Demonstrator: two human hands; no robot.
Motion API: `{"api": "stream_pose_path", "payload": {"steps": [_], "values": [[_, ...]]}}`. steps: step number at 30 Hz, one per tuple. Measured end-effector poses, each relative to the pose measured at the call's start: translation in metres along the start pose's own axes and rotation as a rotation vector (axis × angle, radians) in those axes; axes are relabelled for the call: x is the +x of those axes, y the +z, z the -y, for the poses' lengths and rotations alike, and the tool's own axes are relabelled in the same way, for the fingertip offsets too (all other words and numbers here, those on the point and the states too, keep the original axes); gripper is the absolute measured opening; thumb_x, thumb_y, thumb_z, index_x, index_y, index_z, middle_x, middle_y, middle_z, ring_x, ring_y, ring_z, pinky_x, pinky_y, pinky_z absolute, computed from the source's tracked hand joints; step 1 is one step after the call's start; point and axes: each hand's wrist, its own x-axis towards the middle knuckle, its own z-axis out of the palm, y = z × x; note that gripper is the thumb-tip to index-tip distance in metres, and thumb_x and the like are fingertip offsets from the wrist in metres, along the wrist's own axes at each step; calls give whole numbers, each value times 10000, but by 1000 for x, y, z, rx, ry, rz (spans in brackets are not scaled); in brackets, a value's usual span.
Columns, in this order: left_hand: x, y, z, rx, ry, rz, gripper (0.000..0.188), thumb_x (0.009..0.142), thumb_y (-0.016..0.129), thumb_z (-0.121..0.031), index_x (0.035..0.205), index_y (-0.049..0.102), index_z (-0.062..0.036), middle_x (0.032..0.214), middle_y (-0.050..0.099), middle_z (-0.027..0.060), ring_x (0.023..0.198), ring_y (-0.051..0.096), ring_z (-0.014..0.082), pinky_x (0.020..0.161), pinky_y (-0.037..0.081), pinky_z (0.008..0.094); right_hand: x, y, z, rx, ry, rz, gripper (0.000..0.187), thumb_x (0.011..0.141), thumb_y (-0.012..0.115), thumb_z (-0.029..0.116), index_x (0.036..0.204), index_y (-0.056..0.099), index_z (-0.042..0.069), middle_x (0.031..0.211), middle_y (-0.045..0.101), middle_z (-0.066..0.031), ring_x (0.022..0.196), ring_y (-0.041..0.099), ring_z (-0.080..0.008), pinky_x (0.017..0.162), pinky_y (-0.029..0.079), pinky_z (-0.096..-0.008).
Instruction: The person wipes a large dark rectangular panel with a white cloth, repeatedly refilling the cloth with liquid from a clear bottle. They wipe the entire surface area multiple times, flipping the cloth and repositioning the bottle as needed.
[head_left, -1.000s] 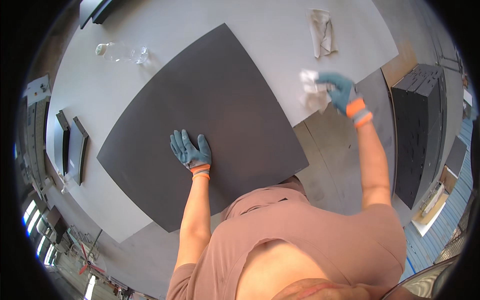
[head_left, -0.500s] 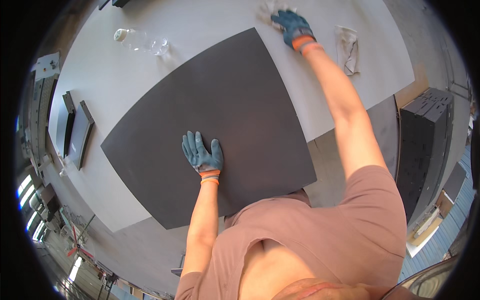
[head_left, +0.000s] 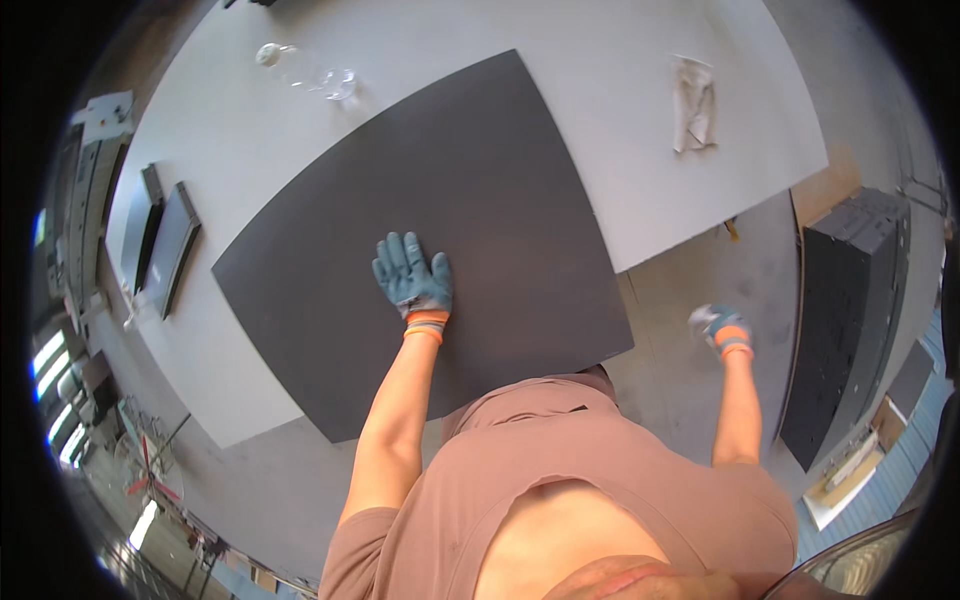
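A large dark grey panel (head_left: 520,200) lies flat on the pale table (head_left: 240,130), its near edge reaching my body. My left hand (head_left: 412,278), in a blue-grey glove with an orange cuff, rests palm down on the panel, fingers outstretched. Off the table's edge to the right, my right hand (head_left: 727,328), gloved alike, hangs above the floor. Its fingers are closed around a whitish rag (head_left: 702,318), both a little smeared by motion. Another pale cloth (head_left: 693,108), folded, lies on the table right of the panel.
A clear plastic bottle (head_left: 312,75) with a white cap lies beyond the panel. Two narrow dark pieces (head_left: 172,250) are at the table's left side. On the right stands a tall stack of black panels (head_left: 845,300) close to my right arm.
My right hand has swung back from the table's far side with the rag, down past the right edge. My left hand stays flat on the panel. The view has shifted slightly.
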Motion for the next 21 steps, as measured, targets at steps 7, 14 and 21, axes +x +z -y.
{"api": "stream_pose_path", "payload": {"steps": [7, 14, 21], "values": [[15, 1, -12, 29, 12, -23, 633, 960, 614, -422, 1465, 544, -48, 1605, 413, 199, 1510, 339, 397, 1244, 204, 562, 65, -168, 16, 260, -181, -1005, 418, 890, 577, 41, 1300, 654, 20, 1188, 722, -196, 1081, 705, -294, 933, 531, -379], [20, 2, -20, -29, 2, -7, 639, 955, 617, -429, 1478, 533, -72, 1608, 411, 175, 1514, 335, 388, 1243, 215, 567, 178, -295, 10, 279, -525, -1624, 417, 843, 635, 41, 1259, 674, 32, 1250, 695, -179, 1159, 665, -342, 1007, 514, -393], [20, 6, -26, -18, 4, -19, 627, 955, 630, -409, 1464, 541, -55, 1595, 427, 185, 1504, 350, 400, 1239, 224, 561, 265, -315, 35, -41, -221, -1161, 760, 877, 713, 557, 1500, 532, 162, 1537, 507, -205, 1409, 488, -363, 1195, 367, -447]]}}
